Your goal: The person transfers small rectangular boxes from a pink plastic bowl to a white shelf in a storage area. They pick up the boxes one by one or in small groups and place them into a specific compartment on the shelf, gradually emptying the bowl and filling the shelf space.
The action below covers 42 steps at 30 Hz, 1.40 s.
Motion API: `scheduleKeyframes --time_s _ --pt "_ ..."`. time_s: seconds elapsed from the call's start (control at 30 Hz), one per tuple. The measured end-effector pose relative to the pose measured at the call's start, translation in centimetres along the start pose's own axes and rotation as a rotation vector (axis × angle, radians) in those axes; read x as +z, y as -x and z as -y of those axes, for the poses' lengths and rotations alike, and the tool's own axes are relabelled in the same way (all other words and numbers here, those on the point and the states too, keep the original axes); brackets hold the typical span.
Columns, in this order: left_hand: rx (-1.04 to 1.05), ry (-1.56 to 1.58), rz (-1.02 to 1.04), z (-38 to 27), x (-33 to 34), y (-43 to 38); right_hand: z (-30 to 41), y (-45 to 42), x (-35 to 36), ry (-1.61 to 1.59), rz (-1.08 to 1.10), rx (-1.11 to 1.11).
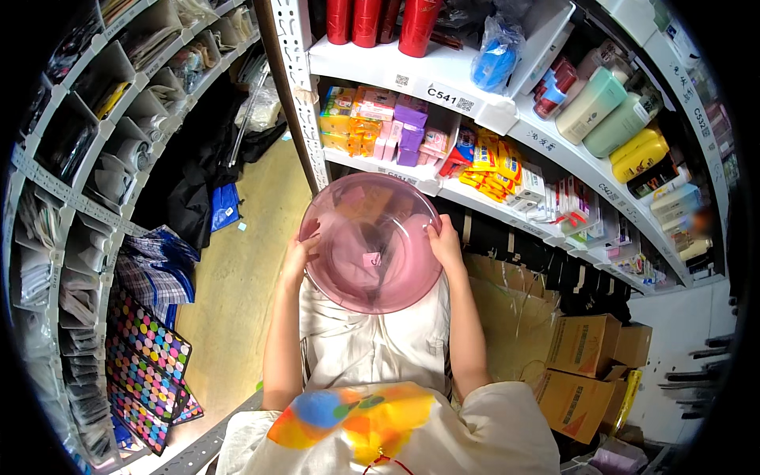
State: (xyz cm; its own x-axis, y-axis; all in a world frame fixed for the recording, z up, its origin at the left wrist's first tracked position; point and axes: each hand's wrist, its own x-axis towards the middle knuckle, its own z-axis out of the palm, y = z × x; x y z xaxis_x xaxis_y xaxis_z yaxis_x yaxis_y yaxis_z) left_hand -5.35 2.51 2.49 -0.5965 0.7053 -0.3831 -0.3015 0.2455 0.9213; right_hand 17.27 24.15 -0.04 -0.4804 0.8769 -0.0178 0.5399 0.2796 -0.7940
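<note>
A translucent pink plastic basin (386,297) is held level in front of my body, above my lap. My left hand (298,258) grips its left rim, with fingertips partly showing through the wall. On the opposite side, my right hand (445,242) clasps the rim with the thumb on top. A small pink label (372,259) with a dark mark appears at the basin's bottom. Through the plastic, the floor and my light trousers (380,350) show faintly.
Ahead stands a white shelf (368,57) with red bottles (419,27), boxed goods (411,127) and pump bottles (594,104). Curving along the left is a rack of bins (77,208). Dotted bags (148,368) rest beside it; cardboard boxes (579,398) are stacked at lower right.
</note>
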Motion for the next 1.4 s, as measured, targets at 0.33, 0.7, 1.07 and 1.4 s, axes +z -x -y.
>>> scheduleKeyframes --time_s 0.33,0.7,1.07,1.4 --pt "0.006 -0.014 -0.004 0.1 0.1 0.2 -0.8 0.2 0.1 0.001 -0.014 0.031" --pt "0.005 -0.015 -0.009 0.3 -0.1 0.0 -1.3 -0.1 0.8 -0.067 -0.076 -0.01" --pt "-0.054 0.003 0.077 0.7 -0.3 -0.5 4.9 3.8 -3.0 0.411 -0.051 0.169" --pt "0.0 0.032 0.041 -0.3 -0.6 -2.8 4.0 1.4 -2.5 0.318 -0.061 0.113"
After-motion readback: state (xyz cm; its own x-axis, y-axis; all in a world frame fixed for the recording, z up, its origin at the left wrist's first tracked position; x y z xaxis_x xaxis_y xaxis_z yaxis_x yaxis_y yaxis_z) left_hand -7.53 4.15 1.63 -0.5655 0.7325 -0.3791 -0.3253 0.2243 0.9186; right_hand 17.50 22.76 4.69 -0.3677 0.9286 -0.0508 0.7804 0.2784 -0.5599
